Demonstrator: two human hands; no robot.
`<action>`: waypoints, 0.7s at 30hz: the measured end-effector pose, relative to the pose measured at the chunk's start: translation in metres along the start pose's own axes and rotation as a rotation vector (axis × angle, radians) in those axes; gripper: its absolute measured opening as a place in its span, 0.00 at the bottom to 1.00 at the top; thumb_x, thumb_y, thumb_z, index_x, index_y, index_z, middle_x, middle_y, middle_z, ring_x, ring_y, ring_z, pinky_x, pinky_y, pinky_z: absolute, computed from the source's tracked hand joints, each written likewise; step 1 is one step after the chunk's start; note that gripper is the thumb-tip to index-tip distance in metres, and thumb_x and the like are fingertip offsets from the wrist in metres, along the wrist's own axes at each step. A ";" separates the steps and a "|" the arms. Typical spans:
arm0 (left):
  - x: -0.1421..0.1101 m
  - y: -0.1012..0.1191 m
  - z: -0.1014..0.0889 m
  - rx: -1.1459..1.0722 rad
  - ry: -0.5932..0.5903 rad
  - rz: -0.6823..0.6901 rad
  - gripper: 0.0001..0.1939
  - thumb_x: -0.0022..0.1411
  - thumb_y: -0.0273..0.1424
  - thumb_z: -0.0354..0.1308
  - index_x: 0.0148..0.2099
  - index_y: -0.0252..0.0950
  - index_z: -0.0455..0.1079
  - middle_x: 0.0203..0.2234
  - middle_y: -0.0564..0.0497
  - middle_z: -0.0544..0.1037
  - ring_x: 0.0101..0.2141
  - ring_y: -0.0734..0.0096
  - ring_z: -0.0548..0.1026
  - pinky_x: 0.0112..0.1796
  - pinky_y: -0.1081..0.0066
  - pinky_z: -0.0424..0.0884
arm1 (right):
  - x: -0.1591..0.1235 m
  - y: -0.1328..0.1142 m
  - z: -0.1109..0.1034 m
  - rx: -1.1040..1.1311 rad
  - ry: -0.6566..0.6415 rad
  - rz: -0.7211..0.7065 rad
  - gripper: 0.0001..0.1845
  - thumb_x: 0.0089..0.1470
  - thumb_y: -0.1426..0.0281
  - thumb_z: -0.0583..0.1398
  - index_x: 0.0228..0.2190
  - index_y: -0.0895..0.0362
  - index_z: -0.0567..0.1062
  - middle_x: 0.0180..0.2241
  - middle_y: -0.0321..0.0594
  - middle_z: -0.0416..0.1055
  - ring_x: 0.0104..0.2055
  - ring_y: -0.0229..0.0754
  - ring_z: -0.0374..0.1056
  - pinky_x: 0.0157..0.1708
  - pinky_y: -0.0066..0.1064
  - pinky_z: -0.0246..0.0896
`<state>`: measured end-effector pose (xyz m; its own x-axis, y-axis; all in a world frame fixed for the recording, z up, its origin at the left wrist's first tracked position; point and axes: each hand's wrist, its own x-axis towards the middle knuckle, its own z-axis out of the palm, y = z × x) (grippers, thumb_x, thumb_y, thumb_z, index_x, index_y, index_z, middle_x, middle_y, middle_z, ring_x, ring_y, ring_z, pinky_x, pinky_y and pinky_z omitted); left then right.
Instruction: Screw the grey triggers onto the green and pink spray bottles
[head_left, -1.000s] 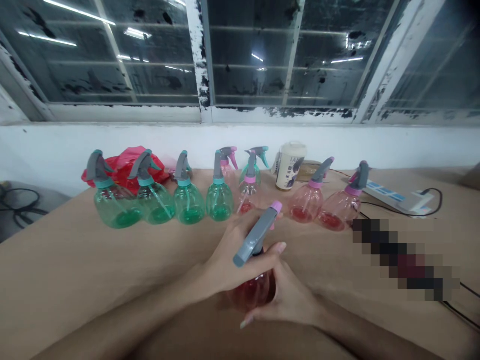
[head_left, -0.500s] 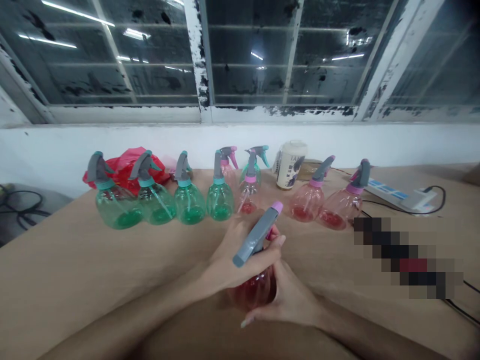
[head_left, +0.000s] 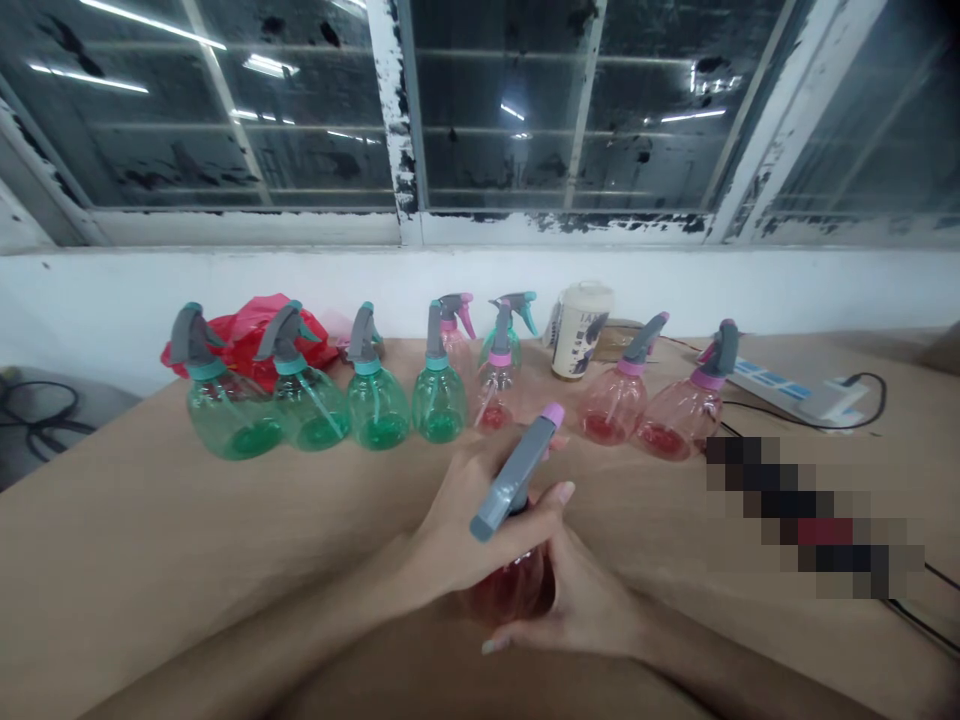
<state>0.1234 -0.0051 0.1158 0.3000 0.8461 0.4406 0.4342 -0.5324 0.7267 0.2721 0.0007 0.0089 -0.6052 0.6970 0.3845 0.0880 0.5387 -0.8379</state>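
Note:
A pink spray bottle (head_left: 510, 590) with a grey trigger head (head_left: 514, 472) stands on the brown table (head_left: 150, 560) just in front of me. My left hand (head_left: 465, 520) is closed around the neck under the grey head. My right hand (head_left: 581, 600) is wrapped round the pink body from the right. Behind it stands a row of spray bottles: several green ones (head_left: 375, 405) on the left and pink ones (head_left: 622, 405) on the right.
A red plastic bag (head_left: 247, 335) lies behind the green bottles. A paper cup (head_left: 581, 330) stands by the white wall. A white power strip (head_left: 787, 390) with a black cable lies at the right. A blurred-out patch (head_left: 810, 520) covers part of the table.
My left hand has shifted slightly around the spray head, turning it a little. The bottle stays in place and the row behind has not moved.

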 end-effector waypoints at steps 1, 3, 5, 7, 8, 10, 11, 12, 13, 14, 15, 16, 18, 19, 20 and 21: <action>0.000 0.000 0.000 -0.001 -0.004 0.001 0.12 0.57 0.34 0.57 0.43 0.36 0.69 0.23 0.55 0.73 0.23 0.70 0.73 0.32 0.66 0.73 | 0.001 -0.001 0.000 0.006 -0.005 -0.010 0.56 0.35 0.53 0.72 0.60 0.49 0.51 0.56 0.47 0.60 0.59 0.58 0.58 0.57 0.54 0.57; 0.000 -0.002 0.000 -0.018 -0.019 0.011 0.13 0.56 0.35 0.58 0.43 0.36 0.69 0.26 0.54 0.74 0.24 0.70 0.74 0.34 0.64 0.73 | 0.002 -0.003 0.000 0.008 -0.016 -0.003 0.55 0.34 0.52 0.72 0.58 0.50 0.53 0.54 0.47 0.61 0.58 0.58 0.60 0.57 0.55 0.57; 0.000 -0.004 0.000 -0.073 -0.043 0.013 0.14 0.56 0.34 0.57 0.45 0.36 0.68 0.31 0.52 0.76 0.23 0.72 0.74 0.32 0.65 0.73 | 0.002 -0.004 0.000 0.002 -0.018 0.013 0.53 0.33 0.51 0.71 0.57 0.50 0.55 0.53 0.47 0.62 0.57 0.58 0.61 0.56 0.55 0.58; 0.000 -0.006 0.001 -0.134 -0.068 -0.006 0.14 0.57 0.34 0.56 0.46 0.37 0.67 0.33 0.52 0.76 0.21 0.74 0.73 0.28 0.68 0.73 | 0.002 -0.003 0.000 -0.002 -0.014 0.018 0.52 0.33 0.51 0.72 0.56 0.51 0.57 0.52 0.47 0.63 0.56 0.57 0.62 0.55 0.55 0.59; 0.000 -0.006 0.001 -0.156 -0.080 -0.019 0.14 0.57 0.34 0.56 0.46 0.38 0.66 0.32 0.52 0.76 0.20 0.74 0.73 0.26 0.69 0.72 | 0.001 -0.003 0.000 0.000 -0.012 0.013 0.52 0.33 0.52 0.72 0.56 0.51 0.56 0.53 0.47 0.62 0.56 0.57 0.62 0.55 0.54 0.59; 0.001 -0.006 0.001 -0.162 -0.091 -0.037 0.12 0.57 0.34 0.56 0.44 0.39 0.66 0.30 0.53 0.76 0.20 0.73 0.73 0.23 0.70 0.71 | 0.001 -0.003 0.000 0.013 -0.011 -0.005 0.54 0.35 0.53 0.72 0.58 0.51 0.54 0.54 0.48 0.61 0.58 0.57 0.60 0.56 0.54 0.59; 0.001 -0.005 0.001 -0.147 -0.088 -0.041 0.11 0.57 0.34 0.56 0.43 0.39 0.66 0.29 0.53 0.76 0.20 0.73 0.73 0.24 0.70 0.71 | 0.001 -0.003 0.001 0.019 -0.013 -0.010 0.55 0.35 0.53 0.72 0.59 0.51 0.52 0.55 0.49 0.61 0.59 0.57 0.59 0.57 0.54 0.57; 0.002 -0.004 0.001 -0.125 -0.082 -0.042 0.10 0.57 0.34 0.56 0.42 0.39 0.66 0.28 0.53 0.76 0.21 0.72 0.74 0.25 0.70 0.71 | 0.002 -0.004 0.001 0.024 -0.017 -0.013 0.57 0.36 0.54 0.71 0.61 0.51 0.50 0.57 0.49 0.60 0.60 0.58 0.58 0.58 0.55 0.56; 0.003 -0.003 0.001 -0.094 -0.067 -0.036 0.09 0.57 0.34 0.56 0.40 0.38 0.66 0.28 0.53 0.76 0.22 0.71 0.75 0.26 0.70 0.72 | 0.003 -0.005 0.001 0.032 -0.021 -0.013 0.59 0.37 0.54 0.71 0.62 0.51 0.47 0.58 0.50 0.58 0.62 0.58 0.56 0.58 0.55 0.55; 0.003 -0.002 0.001 -0.057 -0.048 -0.025 0.07 0.57 0.34 0.56 0.38 0.38 0.67 0.27 0.53 0.75 0.24 0.71 0.75 0.27 0.69 0.72 | 0.004 -0.006 0.001 0.041 -0.024 -0.013 0.61 0.37 0.54 0.71 0.63 0.51 0.44 0.60 0.51 0.57 0.63 0.58 0.54 0.59 0.55 0.54; 0.004 -0.001 0.001 -0.023 -0.029 -0.014 0.06 0.57 0.34 0.56 0.36 0.38 0.67 0.25 0.53 0.75 0.24 0.70 0.75 0.28 0.69 0.73 | 0.005 -0.007 0.001 0.054 -0.025 -0.013 0.63 0.37 0.55 0.71 0.64 0.51 0.41 0.61 0.51 0.55 0.64 0.58 0.52 0.60 0.55 0.53; 0.004 -0.001 0.001 0.005 -0.014 -0.002 0.05 0.57 0.34 0.56 0.33 0.37 0.67 0.24 0.53 0.75 0.25 0.70 0.75 0.29 0.68 0.73 | 0.006 -0.007 0.002 0.067 -0.025 -0.017 0.65 0.37 0.55 0.71 0.64 0.51 0.38 0.62 0.52 0.54 0.65 0.58 0.51 0.60 0.54 0.52; 0.004 -0.001 0.001 0.027 0.007 0.012 0.06 0.57 0.34 0.56 0.31 0.37 0.66 0.21 0.55 0.73 0.23 0.71 0.73 0.29 0.68 0.72 | 0.006 -0.006 0.002 0.080 -0.022 -0.028 0.69 0.36 0.56 0.72 0.65 0.52 0.33 0.64 0.53 0.51 0.66 0.58 0.49 0.61 0.53 0.51; 0.004 -0.002 0.001 0.030 0.010 0.014 0.07 0.58 0.34 0.56 0.30 0.37 0.65 0.20 0.56 0.72 0.21 0.72 0.72 0.28 0.68 0.71 | 0.006 -0.005 0.002 0.072 -0.019 -0.032 0.70 0.36 0.56 0.72 0.65 0.53 0.32 0.64 0.53 0.49 0.66 0.58 0.48 0.62 0.52 0.49; 0.004 -0.003 0.000 0.033 0.011 0.014 0.07 0.58 0.34 0.55 0.29 0.37 0.65 0.19 0.56 0.71 0.21 0.73 0.71 0.28 0.68 0.71 | 0.005 -0.004 0.003 0.053 -0.019 -0.036 0.70 0.36 0.57 0.72 0.65 0.53 0.32 0.64 0.54 0.48 0.67 0.58 0.47 0.63 0.53 0.47; 0.004 -0.003 0.000 0.038 0.016 0.020 0.08 0.59 0.35 0.55 0.29 0.37 0.65 0.19 0.56 0.71 0.20 0.73 0.70 0.28 0.68 0.70 | 0.004 -0.003 0.003 0.027 -0.018 -0.039 0.70 0.36 0.57 0.72 0.65 0.53 0.32 0.65 0.54 0.47 0.67 0.58 0.46 0.63 0.53 0.45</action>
<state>0.1230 -0.0001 0.1155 0.2952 0.8357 0.4632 0.4609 -0.5492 0.6971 0.2671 0.0002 0.0120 -0.6220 0.6671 0.4099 0.0429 0.5518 -0.8329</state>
